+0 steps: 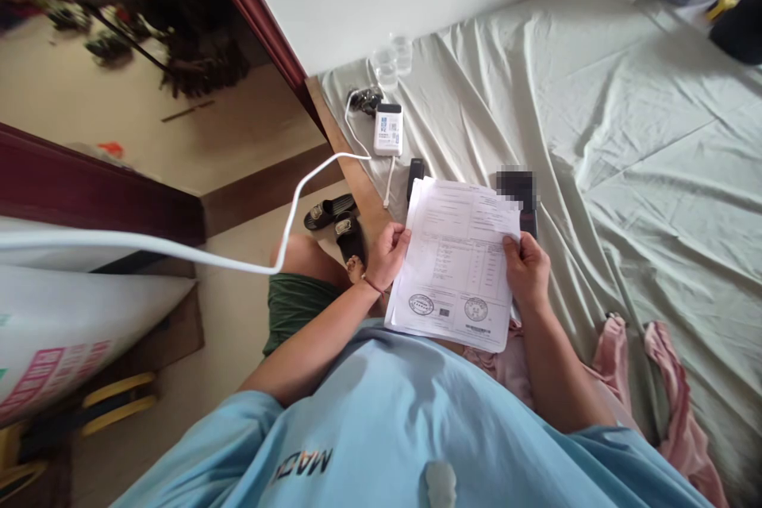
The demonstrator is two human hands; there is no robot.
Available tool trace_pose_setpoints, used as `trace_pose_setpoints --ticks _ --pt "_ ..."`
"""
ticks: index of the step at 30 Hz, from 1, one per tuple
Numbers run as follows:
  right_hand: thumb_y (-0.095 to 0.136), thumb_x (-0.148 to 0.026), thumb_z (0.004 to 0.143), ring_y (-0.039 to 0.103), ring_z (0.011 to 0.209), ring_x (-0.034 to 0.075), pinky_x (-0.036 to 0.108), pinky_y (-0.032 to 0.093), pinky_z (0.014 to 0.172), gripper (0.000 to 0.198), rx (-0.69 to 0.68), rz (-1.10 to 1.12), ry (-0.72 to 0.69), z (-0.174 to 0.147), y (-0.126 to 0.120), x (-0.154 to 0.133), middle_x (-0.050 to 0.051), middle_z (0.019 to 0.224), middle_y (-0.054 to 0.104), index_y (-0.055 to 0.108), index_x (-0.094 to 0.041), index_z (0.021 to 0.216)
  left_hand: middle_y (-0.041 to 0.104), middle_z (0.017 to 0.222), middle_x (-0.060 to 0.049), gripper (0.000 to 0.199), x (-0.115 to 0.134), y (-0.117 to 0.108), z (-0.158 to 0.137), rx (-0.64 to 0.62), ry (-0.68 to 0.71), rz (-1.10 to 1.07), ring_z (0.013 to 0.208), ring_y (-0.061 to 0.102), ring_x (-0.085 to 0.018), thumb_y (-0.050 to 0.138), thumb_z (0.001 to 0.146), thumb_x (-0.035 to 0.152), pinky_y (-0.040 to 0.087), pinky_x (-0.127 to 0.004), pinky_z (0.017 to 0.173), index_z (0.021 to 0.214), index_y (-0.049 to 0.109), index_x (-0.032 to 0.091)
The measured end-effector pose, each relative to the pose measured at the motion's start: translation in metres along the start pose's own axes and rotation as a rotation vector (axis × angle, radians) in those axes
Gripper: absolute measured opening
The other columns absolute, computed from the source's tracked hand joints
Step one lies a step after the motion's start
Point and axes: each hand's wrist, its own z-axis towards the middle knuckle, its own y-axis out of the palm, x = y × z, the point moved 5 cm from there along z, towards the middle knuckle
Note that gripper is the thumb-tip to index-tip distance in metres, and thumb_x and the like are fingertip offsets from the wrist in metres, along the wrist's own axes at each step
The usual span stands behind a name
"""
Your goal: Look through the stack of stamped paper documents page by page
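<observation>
Both of my hands hold a stack of printed papers (456, 262) in front of my chest. The top sheet carries a table, small print and round stamps near its lower edge. My left hand (386, 255) pinches the left edge, thumb on top; a thin red cord circles that wrist. On the other side, my right hand (528, 268) grips the right edge, its thumb over the sheet and the other fingers mostly behind. Just beyond the papers lie a black object (416, 171) and a dark, partly blurred-out item (527, 210), each partly covered by the sheets.
A white power bank (388, 129) with a short cable rests on the pale green bedsheet (643, 151). Clear cups (386, 67) stand by the wall. A white cable (232, 256) crosses the left side. Black slippers (330, 212) lie on the floor; pink cloth (672, 389) lies at right.
</observation>
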Motion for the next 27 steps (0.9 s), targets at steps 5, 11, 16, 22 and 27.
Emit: trace_pose_setpoints --ticks 5,11,16,22,27 --pt "0.06 -0.047 0.093 0.043 0.06 0.013 0.028 0.033 0.057 0.028 0.019 0.008 0.022 0.001 -0.002 0.0 -0.004 0.065 0.05 0.066 -0.019 0.089 0.054 0.062 0.002 0.029 0.0 -0.001 0.001 0.021 0.053 0.158 0.058 0.052 -0.015 0.049 0.098 0.047 0.036 -0.028 0.058 0.087 0.058 0.021" --pt "0.059 -0.046 0.094 0.044 0.062 0.014 0.028 0.034 0.059 0.028 0.009 0.009 0.02 0.0 -0.001 0.001 -0.003 0.067 0.053 0.066 -0.02 0.089 0.06 0.069 0.0 0.027 0.0 -0.002 0.001 0.029 0.076 0.216 0.066 0.057 -0.017 0.045 0.1 0.042 0.04 -0.029 0.064 0.087 0.057 0.021" --pt "0.059 -0.048 0.094 0.043 0.061 0.014 0.028 0.034 0.058 0.029 -0.003 0.0 0.027 0.0 0.0 0.002 -0.003 0.066 0.051 0.065 -0.02 0.088 0.06 0.07 -0.001 0.024 0.003 -0.001 0.0 0.012 0.056 0.205 0.067 0.057 -0.017 0.045 0.101 0.038 0.041 -0.029 0.066 0.086 0.056 0.022" --pt "0.058 -0.047 0.093 0.042 0.061 0.014 0.028 0.034 0.059 0.028 -0.015 -0.015 0.025 0.001 0.0 0.0 -0.004 0.064 0.05 0.065 -0.02 0.087 0.067 0.083 -0.003 0.014 0.003 0.0 0.009 0.023 -0.024 0.203 0.08 0.063 -0.02 0.05 0.099 0.031 0.044 -0.031 0.074 0.091 0.056 0.022" --pt "0.058 -0.049 0.093 0.043 0.061 0.014 0.028 0.034 0.059 0.03 -0.026 -0.001 0.028 0.002 0.001 0.001 -0.004 0.064 0.051 0.065 -0.02 0.088 0.07 0.093 -0.008 0.013 0.011 0.006 0.032 0.083 -0.001 0.349 0.087 0.064 -0.025 0.054 0.1 0.035 0.041 -0.034 0.075 0.099 0.055 0.022"
